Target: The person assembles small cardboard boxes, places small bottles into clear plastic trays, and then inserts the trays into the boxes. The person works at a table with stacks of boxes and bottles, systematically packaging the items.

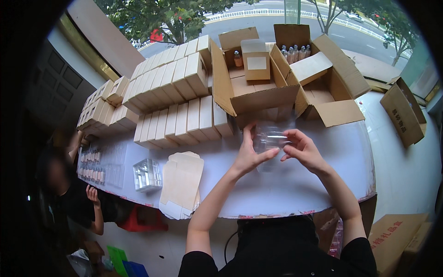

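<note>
My left hand and my right hand grip a clear plastic tray or insert between them over the white tabletop, in front of the open cartons; motion blurs its outline. To the left of my forearms lie stacked flattened pale card boxes, and beside them a clear plastic item, seemingly several nested trays.
Rows of pale boxes line the back-left. Open cartons hold small bottles. More bottles and plastic trays are at left, beside a seated co-worker. Another carton stands at right.
</note>
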A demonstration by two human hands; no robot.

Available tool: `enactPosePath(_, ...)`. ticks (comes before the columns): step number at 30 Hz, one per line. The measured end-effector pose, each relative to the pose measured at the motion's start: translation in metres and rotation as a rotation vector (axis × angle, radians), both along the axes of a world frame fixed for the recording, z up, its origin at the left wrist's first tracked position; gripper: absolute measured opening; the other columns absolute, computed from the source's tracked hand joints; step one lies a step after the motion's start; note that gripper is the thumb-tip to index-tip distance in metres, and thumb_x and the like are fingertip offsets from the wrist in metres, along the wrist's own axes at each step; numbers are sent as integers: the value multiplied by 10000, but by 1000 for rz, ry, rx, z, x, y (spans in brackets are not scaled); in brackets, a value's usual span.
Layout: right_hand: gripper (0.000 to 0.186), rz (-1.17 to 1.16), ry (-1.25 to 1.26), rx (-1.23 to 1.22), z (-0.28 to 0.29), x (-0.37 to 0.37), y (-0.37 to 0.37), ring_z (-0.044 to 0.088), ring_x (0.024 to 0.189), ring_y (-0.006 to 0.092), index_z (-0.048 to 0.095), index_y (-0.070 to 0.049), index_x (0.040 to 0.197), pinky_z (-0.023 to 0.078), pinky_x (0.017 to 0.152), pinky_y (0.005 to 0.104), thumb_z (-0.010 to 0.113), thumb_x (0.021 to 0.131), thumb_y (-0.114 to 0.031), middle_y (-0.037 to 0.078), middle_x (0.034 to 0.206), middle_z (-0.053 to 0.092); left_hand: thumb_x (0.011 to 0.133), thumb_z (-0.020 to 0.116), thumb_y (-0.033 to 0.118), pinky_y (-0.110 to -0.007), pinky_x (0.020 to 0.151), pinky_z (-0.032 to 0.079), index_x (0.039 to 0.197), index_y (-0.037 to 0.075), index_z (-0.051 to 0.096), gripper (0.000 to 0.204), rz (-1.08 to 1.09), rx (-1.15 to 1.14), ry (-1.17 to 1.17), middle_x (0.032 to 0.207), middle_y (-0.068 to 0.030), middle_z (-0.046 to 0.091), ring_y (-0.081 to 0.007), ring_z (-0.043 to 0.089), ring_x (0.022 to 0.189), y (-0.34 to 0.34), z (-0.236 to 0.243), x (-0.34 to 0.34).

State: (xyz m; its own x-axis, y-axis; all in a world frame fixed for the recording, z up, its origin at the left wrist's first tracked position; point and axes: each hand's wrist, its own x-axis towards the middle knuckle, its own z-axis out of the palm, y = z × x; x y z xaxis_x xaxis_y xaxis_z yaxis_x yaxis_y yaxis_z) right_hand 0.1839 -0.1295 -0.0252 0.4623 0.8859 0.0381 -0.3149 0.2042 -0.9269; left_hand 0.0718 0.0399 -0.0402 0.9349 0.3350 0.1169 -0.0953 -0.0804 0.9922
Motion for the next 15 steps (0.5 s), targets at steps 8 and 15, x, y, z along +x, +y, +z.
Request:
enactPosePath(8, 107, 31, -188, -24, -11, -4, -5, 592, 806, 117, 622, 31, 973, 501, 725, 245, 613, 888, -34, 56, 923, 591, 677, 801, 268, -382, 1010, 377, 1402, 1, 123, 1028, 32, -66, -118, 1278, -207, 414, -279, 456, 1194, -11, -7, -7)
enactPosePath(15, 62, 51, -208, -4, -12, -6, -11, 545, 770, 96, 669, 28, 862, 442, 654, 216, 630, 870, -19, 53, 877, 596, 669, 792, 238, -391, 1020, 357, 1417, 22, 65, 1065, 99, 9, -170, 1291, -187, 357, -279, 427, 1202, -26, -10, -17)
